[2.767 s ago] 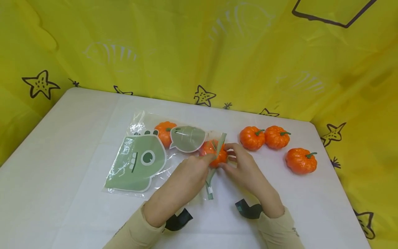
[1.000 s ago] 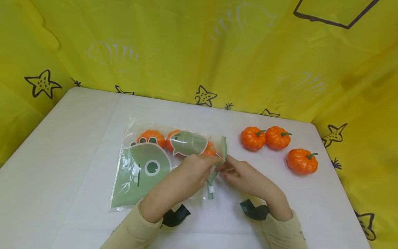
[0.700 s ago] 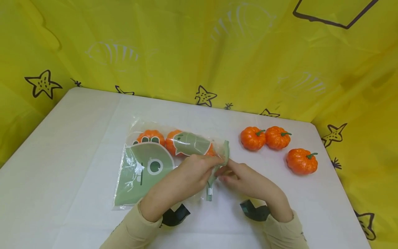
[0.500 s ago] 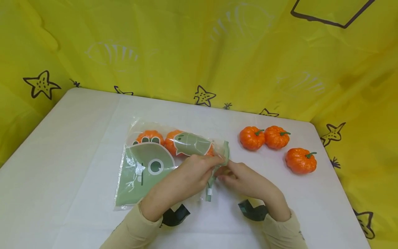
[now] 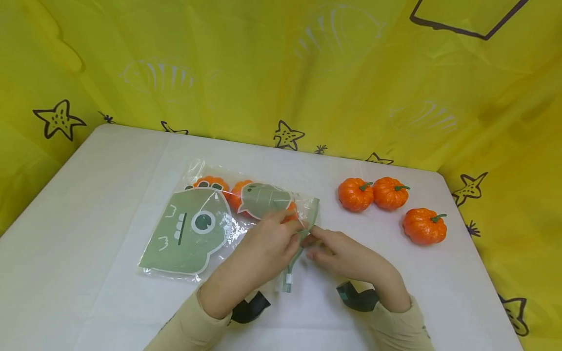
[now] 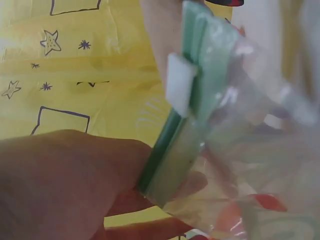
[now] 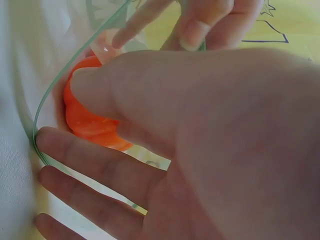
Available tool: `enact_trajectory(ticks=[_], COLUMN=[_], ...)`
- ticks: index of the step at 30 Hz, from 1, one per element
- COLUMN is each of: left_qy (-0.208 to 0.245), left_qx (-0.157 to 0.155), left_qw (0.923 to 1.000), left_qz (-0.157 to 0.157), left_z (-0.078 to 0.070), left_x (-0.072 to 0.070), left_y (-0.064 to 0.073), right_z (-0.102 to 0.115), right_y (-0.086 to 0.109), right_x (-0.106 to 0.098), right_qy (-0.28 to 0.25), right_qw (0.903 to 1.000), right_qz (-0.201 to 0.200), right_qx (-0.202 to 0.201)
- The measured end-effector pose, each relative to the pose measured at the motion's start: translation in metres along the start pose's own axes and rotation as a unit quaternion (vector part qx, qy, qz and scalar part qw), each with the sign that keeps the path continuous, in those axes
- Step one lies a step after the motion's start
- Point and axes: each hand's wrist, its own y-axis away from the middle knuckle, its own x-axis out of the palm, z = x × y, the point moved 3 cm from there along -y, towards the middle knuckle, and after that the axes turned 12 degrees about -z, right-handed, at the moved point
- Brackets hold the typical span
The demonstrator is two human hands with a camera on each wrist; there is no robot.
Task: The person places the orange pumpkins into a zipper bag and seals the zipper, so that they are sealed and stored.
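A clear zip bag [image 5: 184, 234] with a green monster print lies on the table, its green-edged mouth to the right. Orange toy pumpkins [image 5: 212, 182] show inside, partly hidden by the prints. My left hand [image 5: 268, 243] pinches the bag near its mouth; the left wrist view shows the white slider [image 6: 180, 85] on the green strip. My right hand [image 5: 347, 253] is at the mouth, its fingers extended and touching the green rim in the right wrist view. There its thumb passes in front of an orange pumpkin [image 7: 90, 117]; whether it touches it I cannot tell.
To the right of the bag, two pumpkins [image 5: 355, 194] sit side by side, and another pumpkin [image 5: 424, 226] lies nearer the table's right edge. A yellow curtain [image 5: 246, 73] hangs behind the white table [image 5: 118, 195].
The pumpkin that my right hand held at the bag's mouth is now inside the bag. The bag's left end has shifted, and its mouth has moved slightly left and nearer.
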Motion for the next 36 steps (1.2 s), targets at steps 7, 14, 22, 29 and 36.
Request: enact_trajectory(ticks=[7, 14, 22, 29, 36], left_qy=[-0.053, -0.082, -0.09, -0.06, -0.056], left_qx=[-0.011, -0.06, 0.0, -0.057, -0.069], left_qw=[0.9985, 0.9936, 0.9942, 0.9936, 0.99], left_qz=[-0.005, 0.049, 0.059, 0.077, 0.109], left_z=[0.001, 0.007, 0.005, 0.007, 0.01], left_x=[-0.002, 0.0, 0.002, 0.005, 0.01], left_y=[0.004, 0.004, 0.003, 0.002, 0.003], right_z=[0.001, 0.002, 0.005, -0.001, -0.013], right_y=[0.0, 0.0, -0.004, -0.002, 0.001], right_x=[0.001, 0.001, 0.007, -0.002, -0.024], right_qy=[0.009, 0.016, 0.046, 0.016, 0.027], right_qw=[0.9999, 0.9999, 0.9986, 0.9989, 0.9902], right_qz=[0.003, 0.0, -0.025, -0.036, -0.126], right_qx=[0.007, 0.004, -0.012, 0.023, 0.054])
